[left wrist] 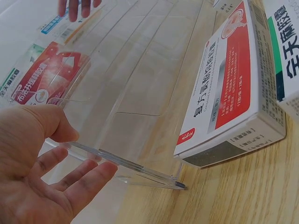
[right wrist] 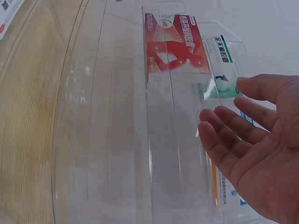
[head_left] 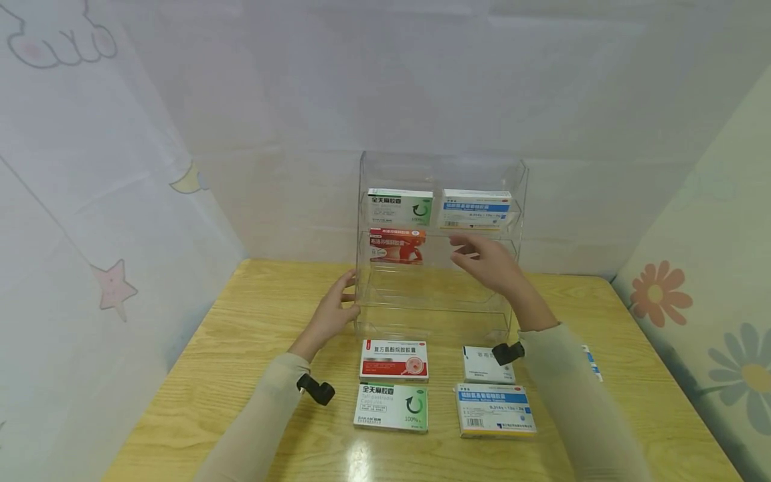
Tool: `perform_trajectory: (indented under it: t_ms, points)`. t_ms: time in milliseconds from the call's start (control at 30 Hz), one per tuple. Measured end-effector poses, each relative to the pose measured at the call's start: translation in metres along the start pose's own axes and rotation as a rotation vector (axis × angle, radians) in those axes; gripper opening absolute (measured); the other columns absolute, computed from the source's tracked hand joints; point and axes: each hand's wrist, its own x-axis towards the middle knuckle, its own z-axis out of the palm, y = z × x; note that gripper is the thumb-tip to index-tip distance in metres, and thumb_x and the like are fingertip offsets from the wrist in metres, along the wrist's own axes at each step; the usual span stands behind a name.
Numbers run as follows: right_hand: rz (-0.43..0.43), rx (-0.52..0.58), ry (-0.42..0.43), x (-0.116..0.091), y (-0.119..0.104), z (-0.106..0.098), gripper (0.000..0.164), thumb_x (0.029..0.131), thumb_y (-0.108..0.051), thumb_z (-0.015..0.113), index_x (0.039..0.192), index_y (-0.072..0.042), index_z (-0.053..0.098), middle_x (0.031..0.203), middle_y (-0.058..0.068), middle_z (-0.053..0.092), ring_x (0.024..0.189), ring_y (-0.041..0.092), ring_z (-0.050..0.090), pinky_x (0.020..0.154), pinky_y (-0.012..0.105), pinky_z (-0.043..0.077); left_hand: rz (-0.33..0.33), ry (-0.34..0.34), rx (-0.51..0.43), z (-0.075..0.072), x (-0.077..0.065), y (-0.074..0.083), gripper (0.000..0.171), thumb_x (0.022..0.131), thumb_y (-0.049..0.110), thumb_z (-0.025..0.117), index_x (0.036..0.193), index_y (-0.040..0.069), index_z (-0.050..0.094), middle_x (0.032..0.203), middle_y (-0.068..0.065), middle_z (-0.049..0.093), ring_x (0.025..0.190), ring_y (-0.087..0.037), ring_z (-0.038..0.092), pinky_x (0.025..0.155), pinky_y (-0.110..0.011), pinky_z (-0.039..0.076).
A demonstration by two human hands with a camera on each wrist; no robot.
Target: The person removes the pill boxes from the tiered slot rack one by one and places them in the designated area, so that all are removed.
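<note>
A clear tiered display rack (head_left: 436,321) stands on the table. My left hand (head_left: 330,313) holds its left side edge, thumb on one side of the panel and fingers on the other, as the left wrist view shows. My right hand (head_left: 489,265) hovers in front of the second tier, fingers loosely bent, nothing in them. A red medicine box (head_left: 397,246) sits at the left of that tier. Above it, the top tier bears a green-and-white medicine box (head_left: 400,208) at left and a blue-and-white medicine box (head_left: 476,210) at right.
Before the rack lie a red-and-white box (head_left: 394,360), a second green-and-white box (head_left: 391,407), a small white box (head_left: 478,365) and another blue-and-white box (head_left: 496,410). One more box (head_left: 591,363) is mostly hidden by the right sleeve. A pale cloth backdrop (head_left: 301,201) hangs behind.
</note>
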Motion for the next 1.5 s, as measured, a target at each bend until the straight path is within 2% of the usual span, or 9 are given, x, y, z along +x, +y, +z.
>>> perform_trajectory:
  t_ms: [200,633,967,1233,1367,1500]
  points:
    - [-0.009,0.023,0.029,0.018,-0.010,0.012,0.048,0.102,-0.022,0.060,0.147,-0.010,0.051,0.140,0.012,0.059,0.124,0.031,0.059,0.104,0.049,0.050,0.000,0.007,0.009,0.001,0.000,0.002,0.079,0.094,-0.002,0.059,0.161,0.024,0.026,0.158,-0.012,0.036,0.131,-0.037,0.049,0.082,-0.037,0.058]
    - [0.051,0.038,0.056,0.044,-0.017,0.032,0.047,0.101,-0.024,0.061,0.146,-0.013,0.053,0.140,0.009,0.060,0.126,0.029,0.058,0.103,0.048,0.050,0.008,0.002,0.017,0.001,-0.001,0.005,0.079,0.094,-0.002,0.059,0.161,0.023,0.026,0.158,-0.013,0.035,0.131,-0.039,0.049,0.078,-0.034,0.058]
    - [0.080,0.050,0.050,0.052,-0.024,0.042,0.047,0.100,-0.019,0.063,0.144,-0.009,0.053,0.137,0.011,0.059,0.125,0.029,0.059,0.103,0.045,0.051,0.001,0.003,0.012,0.000,0.000,0.003,0.079,0.093,-0.001,0.059,0.161,0.026,0.026,0.159,-0.011,0.035,0.131,-0.037,0.049,0.077,-0.035,0.058]
    - [0.065,0.008,0.047,0.059,-0.029,0.054,0.036,0.099,-0.017,0.066,0.134,-0.007,0.063,0.128,0.010,0.056,0.117,0.027,0.060,0.099,0.042,0.053,0.000,0.002,0.020,0.001,-0.001,0.004,0.080,0.094,-0.001,0.059,0.161,0.026,0.026,0.159,-0.011,0.034,0.131,-0.037,0.049,0.074,-0.035,0.056]
    - [0.067,-0.005,0.037,0.059,-0.032,0.055,0.033,0.100,-0.018,0.064,0.132,-0.008,0.062,0.128,0.009,0.058,0.118,0.027,0.060,0.100,0.043,0.052,0.005,0.004,0.019,0.002,-0.001,0.005,0.080,0.093,-0.002,0.059,0.161,0.025,0.026,0.159,-0.011,0.035,0.131,-0.037,0.049,0.075,-0.034,0.057]
    - [0.054,0.005,0.063,0.056,-0.034,0.051,0.033,0.101,-0.019,0.061,0.133,-0.009,0.061,0.127,0.009,0.062,0.120,0.028,0.061,0.102,0.045,0.051,0.009,0.007,0.013,0.002,-0.001,0.005,0.081,0.093,-0.004,0.059,0.161,0.025,0.026,0.159,-0.012,0.035,0.130,-0.038,0.050,0.078,-0.035,0.058]
